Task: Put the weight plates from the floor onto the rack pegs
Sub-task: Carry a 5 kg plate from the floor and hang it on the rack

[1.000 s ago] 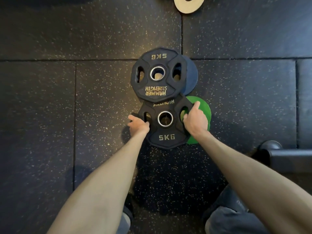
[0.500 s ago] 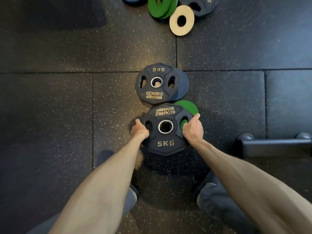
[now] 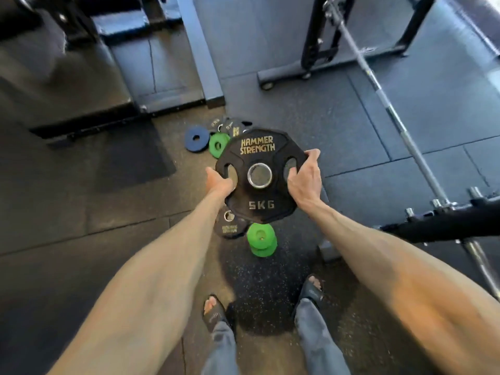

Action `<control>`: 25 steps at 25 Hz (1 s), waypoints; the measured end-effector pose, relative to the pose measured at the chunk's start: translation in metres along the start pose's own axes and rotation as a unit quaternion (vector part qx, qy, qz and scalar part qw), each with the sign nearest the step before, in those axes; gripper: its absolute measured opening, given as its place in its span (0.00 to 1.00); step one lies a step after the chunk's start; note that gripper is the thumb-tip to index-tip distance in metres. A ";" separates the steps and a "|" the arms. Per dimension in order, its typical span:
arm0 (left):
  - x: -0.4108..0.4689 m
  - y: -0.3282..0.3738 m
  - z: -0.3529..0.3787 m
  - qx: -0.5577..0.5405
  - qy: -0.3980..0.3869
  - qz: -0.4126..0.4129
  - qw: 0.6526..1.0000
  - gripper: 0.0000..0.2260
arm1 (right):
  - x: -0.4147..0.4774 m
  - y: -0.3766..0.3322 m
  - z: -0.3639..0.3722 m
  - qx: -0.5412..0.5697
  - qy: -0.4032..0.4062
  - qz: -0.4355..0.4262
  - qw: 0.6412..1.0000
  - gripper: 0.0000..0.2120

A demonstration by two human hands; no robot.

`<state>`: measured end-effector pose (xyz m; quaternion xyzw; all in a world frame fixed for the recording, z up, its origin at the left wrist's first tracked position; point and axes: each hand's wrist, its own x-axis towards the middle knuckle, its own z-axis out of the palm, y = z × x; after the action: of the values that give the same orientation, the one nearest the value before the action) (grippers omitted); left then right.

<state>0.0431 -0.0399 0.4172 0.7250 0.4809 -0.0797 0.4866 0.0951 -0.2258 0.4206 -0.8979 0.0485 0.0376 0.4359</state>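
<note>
Grip check: left hand (image 3: 219,182) and right hand (image 3: 304,180) clutch black octagonal rubber 5KG plate (image 3: 261,155) by slots, mostly covering another black plate (image 3: 230,227), lettering blurry.

— What sort of place is that?
— A gym. Speckled rubber floor (image 3: 265,296), a black 5KG plate (image 3: 259,204) stamped HAMMER STRENGTH mid-frame, a green plate (image 3: 262,240) and a blue plate (image 3: 197,138) lying nearby, a steel barbell (image 3: 399,123) down the right side, equipment frames (image 3: 316,36) along the top.

The plate (image 3: 261,158) lies between the left hand (image 3: 219,182) and right hand (image 3: 304,180), above a floor plate (image 3: 230,227).
</note>
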 end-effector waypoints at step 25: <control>-0.591 0.330 0.106 -0.208 -0.286 0.530 0.771 0.12 | -0.245 -0.120 -0.626 0.140 0.675 -0.041 0.723 0.05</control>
<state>0.0264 -0.5097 0.9151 0.6900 -0.1355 0.0892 0.7054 -0.1179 -0.6307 0.9275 -0.6152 0.2982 -0.6039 0.4098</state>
